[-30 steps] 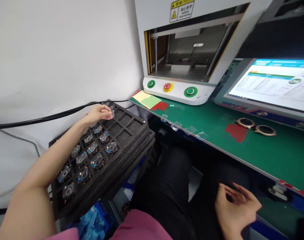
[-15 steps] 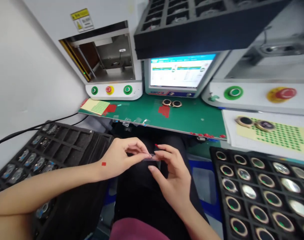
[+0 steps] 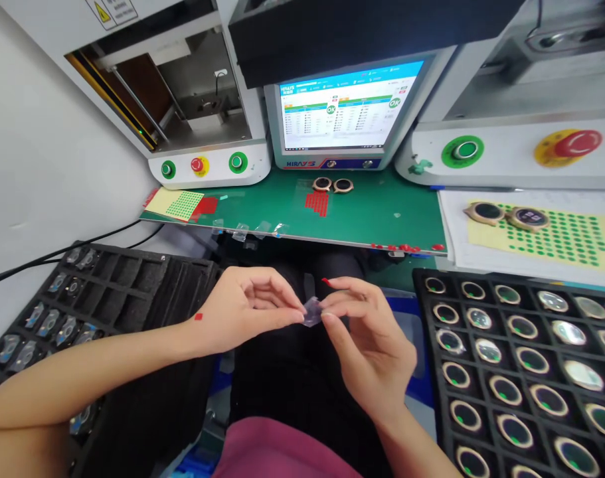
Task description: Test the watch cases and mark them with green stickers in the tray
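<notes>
My left hand (image 3: 250, 307) and my right hand (image 3: 369, 345) meet over my lap, both pinching a small clear part with film (image 3: 313, 311) between their fingertips. A small red dot sticker (image 3: 198, 317) sits on my left wrist. To the left lies a black foam tray (image 3: 133, 272) with several small round parts in its far-left pockets. To the right lies another black tray (image 3: 501, 345) filled with several round ring-shaped parts.
A green bench mat (image 3: 362, 212) carries two gold rings (image 3: 332, 184), red stickers and bits of film along its front edge. Behind stand a monitor (image 3: 345, 113) and two white machines (image 3: 202, 166) with green and red buttons. A dotted sticker sheet (image 3: 556, 236) holds two more rings.
The view swung right from the left tray. My left hand came off that tray with a small clear part, my right hand rose to meet it, and both now pinch it.
</notes>
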`<move>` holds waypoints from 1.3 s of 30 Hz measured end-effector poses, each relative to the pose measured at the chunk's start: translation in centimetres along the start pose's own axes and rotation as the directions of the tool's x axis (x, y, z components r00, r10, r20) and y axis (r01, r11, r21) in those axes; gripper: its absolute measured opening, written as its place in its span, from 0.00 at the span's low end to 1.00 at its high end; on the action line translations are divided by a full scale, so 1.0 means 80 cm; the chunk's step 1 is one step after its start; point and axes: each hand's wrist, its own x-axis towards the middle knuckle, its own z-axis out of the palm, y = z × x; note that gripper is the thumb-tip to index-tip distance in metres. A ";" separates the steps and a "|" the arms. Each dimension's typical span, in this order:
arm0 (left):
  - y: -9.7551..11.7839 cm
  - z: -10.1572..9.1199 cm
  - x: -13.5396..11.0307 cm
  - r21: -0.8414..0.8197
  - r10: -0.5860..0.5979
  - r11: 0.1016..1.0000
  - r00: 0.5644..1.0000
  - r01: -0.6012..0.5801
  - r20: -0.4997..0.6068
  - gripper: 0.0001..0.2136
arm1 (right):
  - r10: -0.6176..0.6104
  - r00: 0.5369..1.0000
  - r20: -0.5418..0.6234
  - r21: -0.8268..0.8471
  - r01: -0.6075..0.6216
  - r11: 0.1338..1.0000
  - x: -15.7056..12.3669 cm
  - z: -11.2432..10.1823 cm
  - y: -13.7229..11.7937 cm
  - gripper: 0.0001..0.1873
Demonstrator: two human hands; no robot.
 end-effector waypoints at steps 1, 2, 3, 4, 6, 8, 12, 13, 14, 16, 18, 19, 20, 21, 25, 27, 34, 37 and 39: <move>0.001 -0.001 0.002 -0.046 -0.014 0.999 1.000 0.016 0.027 0.06 | -0.008 1.000 -0.002 -0.002 0.008 1.000 0.000 -0.002 0.000 0.09; 0.002 -0.001 0.005 -0.082 -0.029 0.996 0.998 0.033 0.052 0.06 | -0.012 1.000 -0.003 -0.003 0.012 1.000 0.000 -0.004 0.000 0.09; 0.003 -0.001 0.008 -0.104 -0.043 0.993 0.996 0.050 0.073 0.05 | -0.011 1.000 -0.002 0.000 0.011 1.000 0.001 -0.006 0.000 0.09; 0.004 -0.001 0.010 -0.112 -0.050 0.992 0.995 0.060 0.091 0.05 | -0.004 1.000 0.004 0.008 0.003 1.000 0.001 -0.008 0.000 0.09; 0.005 0.000 0.014 -0.093 -0.033 0.995 0.993 0.043 0.114 0.05 | 0.021 0.999 0.025 0.029 -0.022 0.999 0.003 -0.012 0.000 0.09; 0.006 0.003 0.016 -0.025 0.022 1.000 0.989 -0.018 0.147 0.05 | 0.038 0.998 0.042 0.036 -0.040 0.999 0.005 -0.015 0.000 0.08; 0.008 0.013 0.013 0.162 0.190 0.960 0.956 -0.229 0.225 0.06 | 0.020 0.999 0.035 0.013 -0.021 1.000 0.005 -0.016 0.000 0.08; 0.009 0.016 0.012 0.203 0.240 0.936 0.942 -0.289 0.235 0.06 | 0.019 0.999 0.031 0.016 -0.019 1.000 0.004 -0.016 0.000 0.08; 0.009 0.019 0.011 0.244 0.297 0.903 0.924 -0.354 0.242 0.05 | 0.019 0.999 0.028 0.024 -0.020 1.000 0.003 -0.016 -0.001 0.08; 0.008 0.024 0.011 0.324 0.426 0.807 0.866 -0.494 0.262 0.03 | 0.024 0.999 0.022 0.050 -0.026 0.998 0.000 -0.016 -0.001 0.08; 0.007 0.029 0.011 0.392 0.553 0.677 0.782 -0.623 0.288 0.03 | 0.024 1.000 -0.004 0.079 -0.024 0.997 -0.003 -0.015 -0.001 0.09; 0.007 0.031 0.012 0.415 0.602 0.616 0.740 -0.670 0.302 0.03 | 0.020 1.000 -0.024 0.094 -0.018 0.995 -0.004 -0.015 -0.001 0.09; 0.007 0.033 0.012 0.428 0.637 0.567 0.704 -0.703 0.314 0.03 | 0.013 0.999 -0.045 0.109 -0.008 0.994 -0.004 -0.014 0.000 0.09; 0.007 0.036 0.013 0.438 0.659 0.532 0.679 -0.725 0.324 0.04 | 0.007 0.998 -0.065 0.127 0.001 0.992 -0.005 -0.013 0.001 0.09; 0.007 0.045 0.015 0.435 0.698 0.460 0.618 -0.774 0.361 0.02 | 0.020 0.988 -0.151 0.232 0.016 0.973 -0.005 -0.013 0.006 0.12; 0.007 0.048 0.016 0.437 0.708 0.428 0.594 -0.791 0.381 0.02 | 0.015 0.985 -0.172 0.235 0.027 0.972 -0.006 -0.015 0.009 0.17; 0.002 0.057 0.019 0.462 0.682 0.352 0.561 -0.814 0.470 0.07 | -0.062 0.988 -0.141 0.165 0.085 0.983 -0.007 -0.026 0.009 0.21; 0.004 0.058 0.020 0.450 0.649 0.367 0.571 -0.814 0.503 0.09 | -0.064 0.995 -0.079 0.158 0.076 0.985 -0.006 -0.030 0.009 0.21; 0.006 0.056 0.020 0.431 0.639 0.383 0.571 -0.817 0.515 0.09 | -0.081 0.995 -0.057 0.121 0.088 0.989 -0.007 -0.034 0.011 0.11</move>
